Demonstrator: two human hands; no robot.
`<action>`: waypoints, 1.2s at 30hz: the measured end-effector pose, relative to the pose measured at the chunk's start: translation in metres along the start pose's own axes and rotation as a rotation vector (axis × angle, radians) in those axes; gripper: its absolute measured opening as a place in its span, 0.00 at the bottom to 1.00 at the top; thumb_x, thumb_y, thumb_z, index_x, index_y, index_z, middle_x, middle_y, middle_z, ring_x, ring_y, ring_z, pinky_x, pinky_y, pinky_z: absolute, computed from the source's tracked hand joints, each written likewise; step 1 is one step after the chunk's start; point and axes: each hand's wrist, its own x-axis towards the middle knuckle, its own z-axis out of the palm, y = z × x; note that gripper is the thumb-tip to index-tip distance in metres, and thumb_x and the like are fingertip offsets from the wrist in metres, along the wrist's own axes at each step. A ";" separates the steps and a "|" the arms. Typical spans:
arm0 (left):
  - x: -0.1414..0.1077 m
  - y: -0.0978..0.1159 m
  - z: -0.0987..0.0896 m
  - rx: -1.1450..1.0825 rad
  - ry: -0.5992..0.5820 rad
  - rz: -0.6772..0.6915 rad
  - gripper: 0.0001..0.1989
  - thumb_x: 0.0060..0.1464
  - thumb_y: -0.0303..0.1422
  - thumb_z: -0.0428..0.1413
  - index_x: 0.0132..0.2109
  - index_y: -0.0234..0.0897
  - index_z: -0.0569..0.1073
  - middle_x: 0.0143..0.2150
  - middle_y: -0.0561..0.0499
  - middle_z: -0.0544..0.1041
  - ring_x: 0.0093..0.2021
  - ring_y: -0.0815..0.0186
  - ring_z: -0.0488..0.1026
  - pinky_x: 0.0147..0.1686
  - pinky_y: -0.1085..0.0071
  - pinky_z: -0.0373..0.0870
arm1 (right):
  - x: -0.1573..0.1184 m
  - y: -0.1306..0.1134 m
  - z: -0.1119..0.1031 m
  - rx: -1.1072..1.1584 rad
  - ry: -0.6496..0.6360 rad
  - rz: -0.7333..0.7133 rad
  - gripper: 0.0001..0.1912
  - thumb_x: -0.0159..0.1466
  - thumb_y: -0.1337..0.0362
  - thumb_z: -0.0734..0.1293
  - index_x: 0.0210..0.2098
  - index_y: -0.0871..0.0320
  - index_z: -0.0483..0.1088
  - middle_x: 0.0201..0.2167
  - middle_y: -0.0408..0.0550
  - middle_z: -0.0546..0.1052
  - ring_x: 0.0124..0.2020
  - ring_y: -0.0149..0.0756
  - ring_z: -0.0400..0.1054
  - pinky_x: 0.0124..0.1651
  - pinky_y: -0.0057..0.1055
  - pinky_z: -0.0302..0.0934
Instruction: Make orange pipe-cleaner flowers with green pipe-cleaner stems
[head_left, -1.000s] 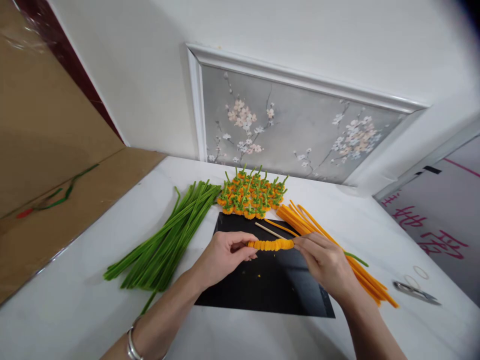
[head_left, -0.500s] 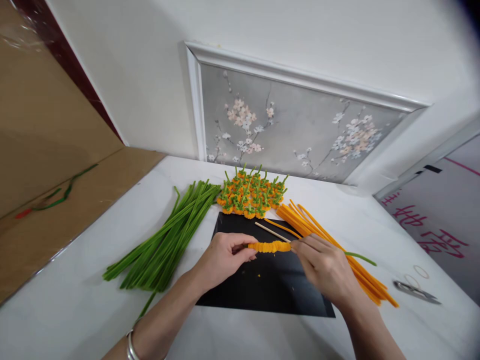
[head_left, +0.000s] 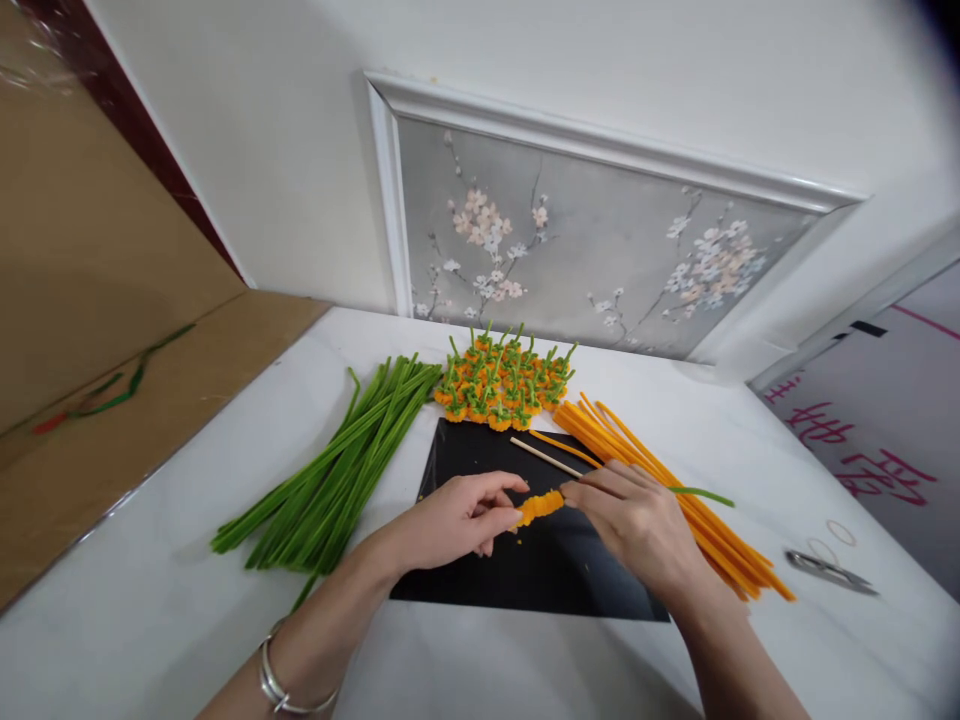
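Note:
My right hand (head_left: 630, 515) pinches the right end of a short, tightly coiled orange pipe cleaner (head_left: 541, 507). At the coil's left end, my left hand (head_left: 469, 515) has its thumb against it, with the index finger raised and the other fingers partly hidden. A green pipe cleaner (head_left: 705, 494) sticks out from behind the right hand; its other end is hidden. Below both hands lies a black mat (head_left: 540, 585). A thin pale stick (head_left: 544, 457) rests on the mat, its right end reaching the right hand.
Green pipe cleaners (head_left: 337, 470) lie in a bunch at left, orange ones (head_left: 720, 530) at right. Several orange pieces with green tops (head_left: 506, 385) stand behind the mat. Thread snips (head_left: 831, 573) and thin rings (head_left: 841, 532) lie far right. A wall panel (head_left: 570, 240) borders the table.
The coil now looks shorter and more tilted, its right end higher. My left index finger has lifted off it. My right hand has shifted slightly left, and the green pipe cleaner's tip moved with it.

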 end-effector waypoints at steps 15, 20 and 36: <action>0.004 -0.006 0.003 0.234 0.025 0.159 0.18 0.64 0.37 0.40 0.36 0.35 0.71 0.28 0.54 0.67 0.30 0.69 0.63 0.33 0.74 0.59 | -0.001 0.004 0.001 0.059 -0.062 0.023 0.12 0.69 0.68 0.58 0.38 0.56 0.73 0.33 0.47 0.77 0.33 0.34 0.68 0.37 0.31 0.58; 0.006 -0.004 0.006 0.157 0.048 0.100 0.19 0.64 0.39 0.40 0.40 0.34 0.72 0.28 0.54 0.67 0.29 0.69 0.62 0.30 0.74 0.58 | -0.001 0.001 0.004 0.079 -0.046 0.062 0.10 0.68 0.69 0.59 0.38 0.57 0.72 0.30 0.46 0.76 0.32 0.32 0.68 0.38 0.30 0.58; 0.005 -0.003 0.012 0.082 -0.063 0.093 0.18 0.64 0.39 0.41 0.52 0.35 0.67 0.29 0.55 0.64 0.29 0.70 0.60 0.31 0.73 0.59 | 0.000 -0.003 0.009 0.167 -0.092 0.045 0.12 0.68 0.70 0.57 0.39 0.57 0.72 0.29 0.47 0.76 0.32 0.33 0.70 0.38 0.28 0.60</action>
